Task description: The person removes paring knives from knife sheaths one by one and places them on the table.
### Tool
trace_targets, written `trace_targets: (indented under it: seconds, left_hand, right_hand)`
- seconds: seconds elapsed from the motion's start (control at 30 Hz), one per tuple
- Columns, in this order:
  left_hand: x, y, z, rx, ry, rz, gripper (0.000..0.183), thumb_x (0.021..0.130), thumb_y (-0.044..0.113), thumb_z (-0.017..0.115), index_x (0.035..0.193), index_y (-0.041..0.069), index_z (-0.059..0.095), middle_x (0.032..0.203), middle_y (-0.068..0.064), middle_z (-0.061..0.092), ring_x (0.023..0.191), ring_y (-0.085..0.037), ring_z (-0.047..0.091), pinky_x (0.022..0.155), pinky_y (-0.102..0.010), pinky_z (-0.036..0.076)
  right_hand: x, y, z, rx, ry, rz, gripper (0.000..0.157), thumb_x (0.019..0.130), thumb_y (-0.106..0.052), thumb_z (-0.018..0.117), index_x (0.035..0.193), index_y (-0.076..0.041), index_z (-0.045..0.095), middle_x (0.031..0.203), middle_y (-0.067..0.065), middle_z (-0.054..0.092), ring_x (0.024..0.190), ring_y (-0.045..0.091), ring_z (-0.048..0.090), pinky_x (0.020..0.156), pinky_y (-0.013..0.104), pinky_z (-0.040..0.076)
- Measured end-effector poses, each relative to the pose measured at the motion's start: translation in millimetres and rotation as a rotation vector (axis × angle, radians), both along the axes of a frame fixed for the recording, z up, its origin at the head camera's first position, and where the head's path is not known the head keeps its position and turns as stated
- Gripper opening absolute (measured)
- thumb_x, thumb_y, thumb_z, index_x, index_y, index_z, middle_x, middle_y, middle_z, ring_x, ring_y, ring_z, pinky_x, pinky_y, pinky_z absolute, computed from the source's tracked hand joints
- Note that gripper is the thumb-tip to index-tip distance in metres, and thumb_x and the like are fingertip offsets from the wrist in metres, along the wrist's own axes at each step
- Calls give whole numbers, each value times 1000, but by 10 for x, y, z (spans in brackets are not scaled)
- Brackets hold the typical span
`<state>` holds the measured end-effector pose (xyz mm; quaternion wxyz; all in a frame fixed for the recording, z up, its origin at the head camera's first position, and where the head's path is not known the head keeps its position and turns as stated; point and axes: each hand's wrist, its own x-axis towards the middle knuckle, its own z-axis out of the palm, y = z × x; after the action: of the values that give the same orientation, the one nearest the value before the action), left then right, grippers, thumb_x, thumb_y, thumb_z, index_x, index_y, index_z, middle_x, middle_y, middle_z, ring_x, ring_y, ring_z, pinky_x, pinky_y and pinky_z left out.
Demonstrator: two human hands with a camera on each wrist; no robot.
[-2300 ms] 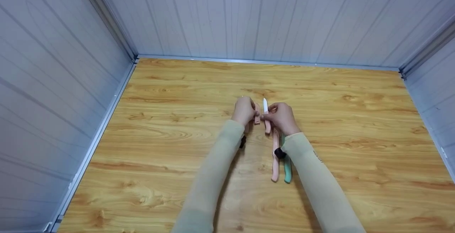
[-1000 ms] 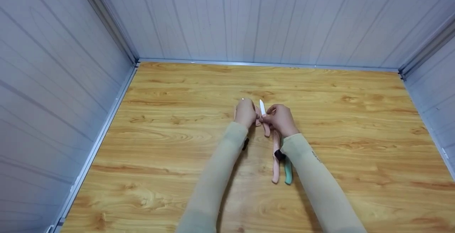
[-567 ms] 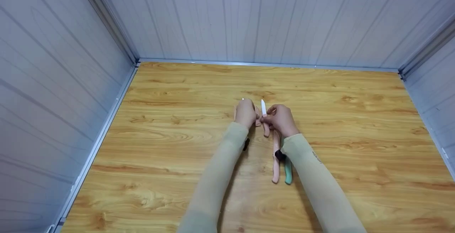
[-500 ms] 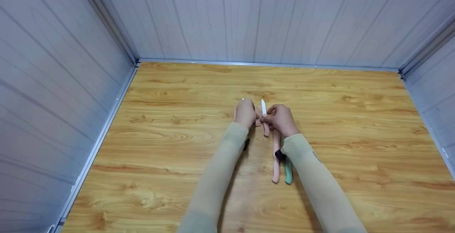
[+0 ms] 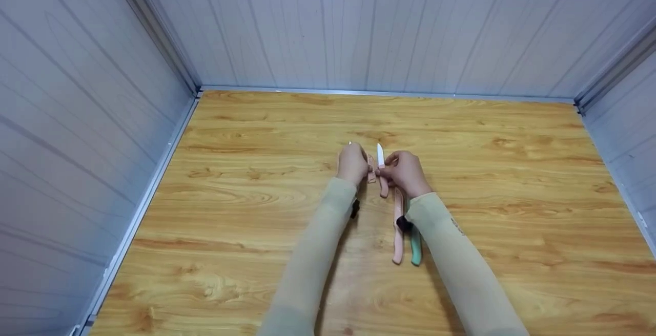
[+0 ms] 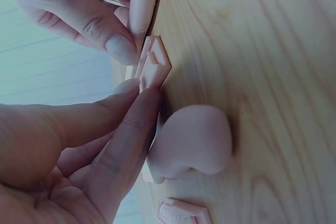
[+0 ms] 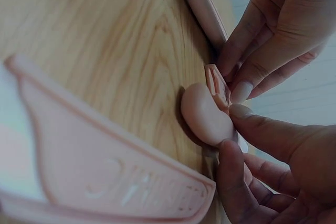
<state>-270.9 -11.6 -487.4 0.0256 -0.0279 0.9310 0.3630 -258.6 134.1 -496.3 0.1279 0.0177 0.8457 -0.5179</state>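
My right hand (image 5: 407, 171) pinches a small knife (image 5: 384, 187) with a pink handle and white blade, its tip pointing to the back. Just to its left, my left hand (image 5: 352, 164) holds a pink knife sheath (image 6: 153, 66) between thumb and forefinger. The two hands' fingertips nearly meet, and knife and sheath lie side by side. Below my left hand in its wrist view is another pink handle (image 6: 194, 137), with a pink piece bearing raised letters (image 6: 181, 212) beyond it. My left hand mostly covers these in the head view.
A longer pink knife (image 5: 397, 238) and a green-handled one (image 5: 415, 249) lie side by side below my right wrist, partly under the sleeve. A pink lettered sheath (image 7: 121, 156) fills the right wrist view's foreground. Panelled walls (image 5: 348, 28) border the wooden table (image 5: 230, 254).
The small knife's tip leaned left about a second ago and now stands slightly straighter. Both hands keep their hold and have barely shifted.
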Motion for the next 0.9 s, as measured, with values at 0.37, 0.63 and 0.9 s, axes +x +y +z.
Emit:
trace_targets:
  seconds: [0.37, 0.63, 0.9]
  left_hand:
    - [34, -25, 76, 97, -35, 10, 3, 82, -2, 68, 81, -1, 70, 79, -8, 65, 76, -23, 60, 68, -30, 51]
    - [101, -34, 140, 172, -18, 16, 8, 87, 4, 67, 85, -2, 72, 80, -6, 66, 75, -20, 60, 66, -27, 50]
    - [230, -34, 168, 182, 26, -5, 12, 91, 13, 67, 87, 2, 72, 79, -4, 65, 68, -16, 59, 60, -26, 49]
  right_hand:
    - [-21, 42, 44, 67, 17, 27, 28, 83, -11, 75, 101, 6, 61, 79, 11, 60, 59, 20, 63, 53, 31, 54]
    - [-1, 66, 181, 121, 50, 29, 28, 88, -21, 71, 104, 1, 63, 83, 13, 60, 72, 31, 64, 55, 33, 52]
    - [120, 76, 322, 133, 109, 74, 29, 94, -25, 62, 108, 0, 65, 96, 15, 64, 83, 29, 61, 67, 37, 51]
